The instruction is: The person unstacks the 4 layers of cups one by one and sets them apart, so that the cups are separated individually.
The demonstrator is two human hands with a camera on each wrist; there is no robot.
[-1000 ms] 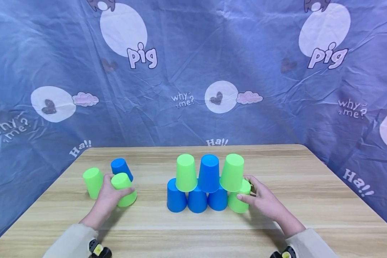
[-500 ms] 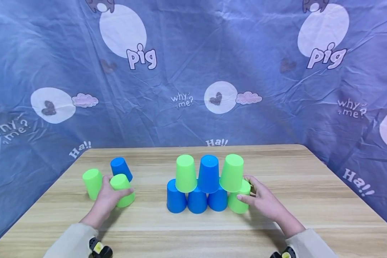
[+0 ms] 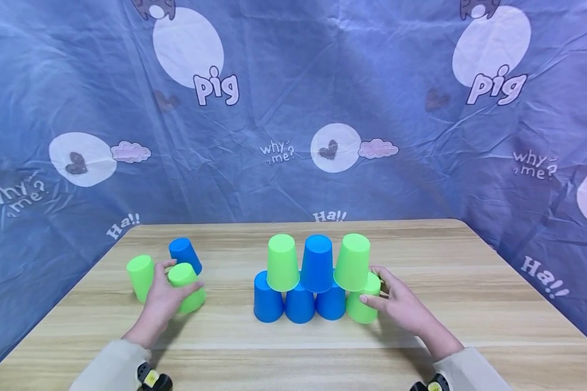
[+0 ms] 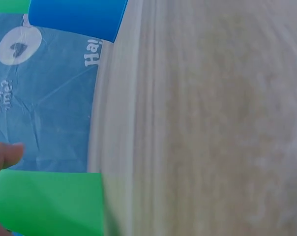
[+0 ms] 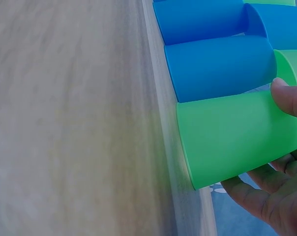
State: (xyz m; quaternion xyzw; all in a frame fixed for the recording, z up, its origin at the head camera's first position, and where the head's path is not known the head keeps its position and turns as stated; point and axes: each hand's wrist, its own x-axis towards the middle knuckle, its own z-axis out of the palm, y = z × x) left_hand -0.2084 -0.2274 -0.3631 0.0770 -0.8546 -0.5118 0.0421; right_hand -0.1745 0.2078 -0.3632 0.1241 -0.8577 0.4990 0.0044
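In the head view my left hand (image 3: 162,296) is around an upside-down green cup (image 3: 188,301) at the left, its thumb across the near side. In the left wrist view the thumb tip (image 4: 11,153) stands off that cup's wall. Behind it is a blue cup (image 3: 185,254), and to its left another green cup (image 3: 139,278). My right hand (image 3: 400,304) grips the green cup (image 5: 232,140) at the right end of a stack's bottom row, thumb on one side and fingers on the other. The rest of that row is blue cups (image 3: 300,307).
The stack's upper row has a green cup (image 3: 282,263), a blue cup (image 3: 317,264) and another green cup (image 3: 353,263), bridging the cups below. A wooden table (image 3: 274,358) bears everything. A blue printed cloth (image 3: 254,190) hangs behind and beside it.
The left hand's fingers have spread slightly, with one fingertip now extended behind the green cup, which has barely shifted. The right hand and the stack have not visibly moved.
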